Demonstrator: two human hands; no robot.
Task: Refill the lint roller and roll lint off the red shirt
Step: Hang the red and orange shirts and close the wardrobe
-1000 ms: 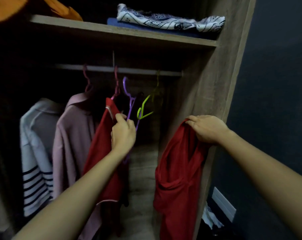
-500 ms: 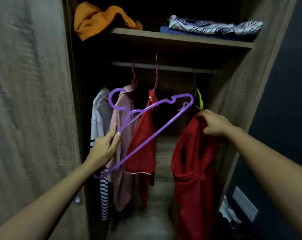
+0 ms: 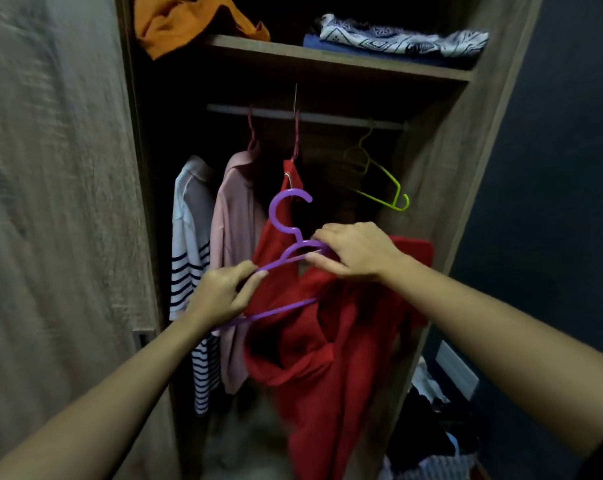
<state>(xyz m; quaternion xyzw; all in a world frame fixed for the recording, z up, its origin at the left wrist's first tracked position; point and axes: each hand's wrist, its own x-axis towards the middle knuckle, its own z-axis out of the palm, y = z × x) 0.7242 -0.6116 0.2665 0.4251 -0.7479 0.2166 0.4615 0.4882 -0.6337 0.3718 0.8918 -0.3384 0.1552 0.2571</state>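
Hangers: 4. Purple hanger [image 3: 271, 211] in left grip [image 3: 224, 292], green hanger [image 3: 397, 192] up-right of right grip [image 3: 359, 251], two pink hangers [image 3: 252, 133] [image 3: 296, 140] above.
Shirts: 4. Loose red shirt [image 3: 327, 375] in right grip, hung red shirt [image 3: 293, 181] behind, pink shirt [image 3: 237, 237] and striped shirt [image 3: 189, 237] left.
Shelf [image 3: 327, 58] above: 3 cloths.

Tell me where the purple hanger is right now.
Head view, centre, in front of the open wardrobe: the hanger is hook-up between both hands, left hand gripping its left end, right hand pinching its shoulder against the red shirt.
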